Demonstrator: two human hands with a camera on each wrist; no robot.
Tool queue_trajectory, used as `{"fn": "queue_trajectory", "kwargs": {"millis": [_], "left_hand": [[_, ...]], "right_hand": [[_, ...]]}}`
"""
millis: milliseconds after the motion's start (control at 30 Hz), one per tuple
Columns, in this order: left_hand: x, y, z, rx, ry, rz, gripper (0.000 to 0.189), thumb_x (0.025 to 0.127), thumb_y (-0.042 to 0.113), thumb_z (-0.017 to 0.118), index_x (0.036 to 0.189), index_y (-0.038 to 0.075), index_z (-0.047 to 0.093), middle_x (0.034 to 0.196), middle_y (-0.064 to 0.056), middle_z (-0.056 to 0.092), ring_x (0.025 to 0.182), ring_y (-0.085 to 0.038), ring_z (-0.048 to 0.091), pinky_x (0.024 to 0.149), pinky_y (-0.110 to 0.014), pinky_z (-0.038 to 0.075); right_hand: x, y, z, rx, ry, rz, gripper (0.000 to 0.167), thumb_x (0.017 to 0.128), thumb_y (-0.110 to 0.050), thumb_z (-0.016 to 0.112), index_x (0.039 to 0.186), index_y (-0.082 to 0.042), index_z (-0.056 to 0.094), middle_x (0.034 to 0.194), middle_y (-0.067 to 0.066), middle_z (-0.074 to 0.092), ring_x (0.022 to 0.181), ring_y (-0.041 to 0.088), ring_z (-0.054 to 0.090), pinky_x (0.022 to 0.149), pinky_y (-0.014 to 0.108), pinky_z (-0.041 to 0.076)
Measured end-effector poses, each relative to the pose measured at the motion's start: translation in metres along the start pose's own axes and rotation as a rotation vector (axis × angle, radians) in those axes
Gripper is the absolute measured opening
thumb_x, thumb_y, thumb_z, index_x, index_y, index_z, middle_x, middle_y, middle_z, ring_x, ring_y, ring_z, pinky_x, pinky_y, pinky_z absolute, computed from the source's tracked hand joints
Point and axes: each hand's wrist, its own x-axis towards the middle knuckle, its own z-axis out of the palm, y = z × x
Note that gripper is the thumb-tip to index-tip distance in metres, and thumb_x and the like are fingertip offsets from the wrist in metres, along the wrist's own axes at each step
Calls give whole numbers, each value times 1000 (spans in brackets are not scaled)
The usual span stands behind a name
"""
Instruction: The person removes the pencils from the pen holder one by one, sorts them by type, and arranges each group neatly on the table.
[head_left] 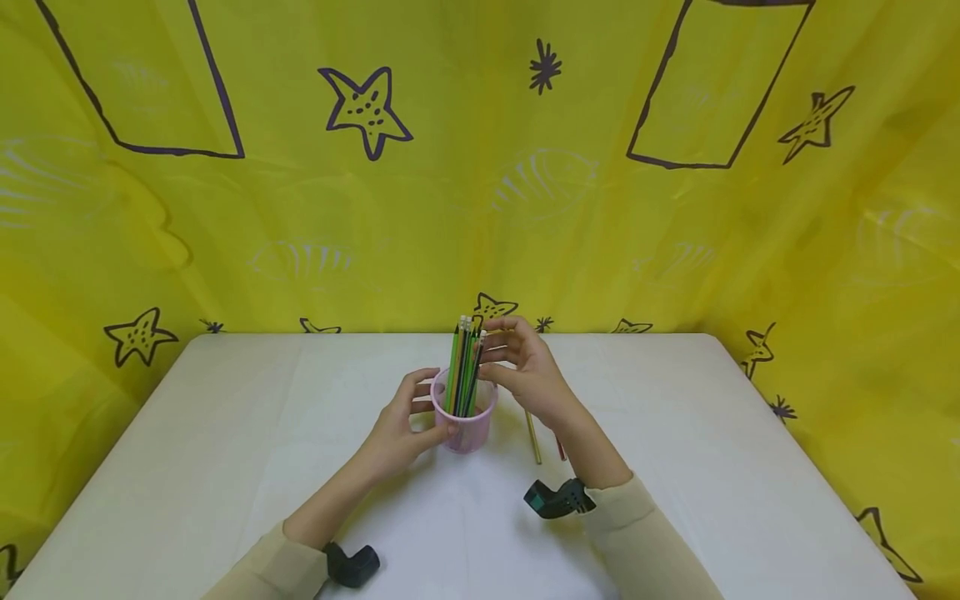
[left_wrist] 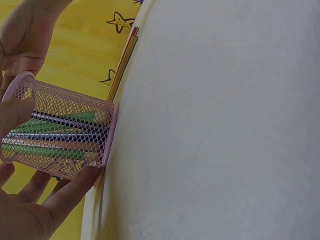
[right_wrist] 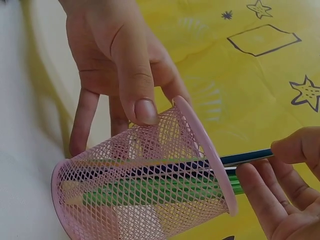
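Note:
A pink mesh pencil cup (head_left: 467, 435) stands on the white table, holding several green, black and dark blue pencils (head_left: 459, 375). My left hand (head_left: 397, 429) grips the cup from its left side, thumb on the near wall and fingers around the far side. At the cup's rim, my right hand (head_left: 536, 375) pinches a dark blue pencil (right_wrist: 250, 157) by its upper end between thumb and fingers. That pencil's lower part shows inside the cup through the mesh in the right wrist view.
Right of the cup, a yellow pencil (head_left: 533, 437) and a red pencil (head_left: 561, 448) lie on the white table (head_left: 337, 383), partly hidden by my right arm. A yellow curtain (head_left: 450, 208) with starfish and fish drawings hangs behind the table's far edge.

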Motion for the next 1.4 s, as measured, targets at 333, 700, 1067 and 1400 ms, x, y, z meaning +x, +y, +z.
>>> {"fn": "queue_trajectory", "kwargs": {"millis": [333, 700, 1067, 1400], "left_hand": [[0, 1, 0, 9, -3, -3, 78, 85, 16, 81, 147, 25, 34, 139, -14, 54, 124, -37, 57, 93, -51, 55], [0, -1, 0, 16, -8, -2, 78, 85, 17, 80, 148, 24, 34, 140, -14, 54, 124, -37, 57, 95, -52, 54], [-1, 2, -1, 9, 0, -1, 79, 85, 14, 80, 149, 22, 33, 139, -15, 54, 124, -37, 57, 95, -51, 54], [0, 1, 0, 11, -2, -5, 80, 85, 13, 80, 149, 22, 33, 139, -15, 53, 124, -36, 57, 98, -53, 52]], "right_hand": [[-1, 4, 5, -85, -23, 49, 43, 89, -2, 70, 129, -8, 56, 116, 13, 65, 106, 27, 64, 98, 45, 53], [-2, 4, 10, -128, -43, 15, 38, 88, 1, 69, 124, -5, 58, 113, 13, 63, 102, 26, 64, 94, 42, 55], [-2, 2, 11, -72, 10, 8, 32, 91, 0, 66, 122, -2, 58, 110, 16, 64, 97, 26, 63, 81, 32, 60], [-1, -3, 0, 16, 64, -22, 34, 91, 5, 65, 125, 4, 56, 108, 17, 63, 95, 22, 64, 80, 35, 61]]}}
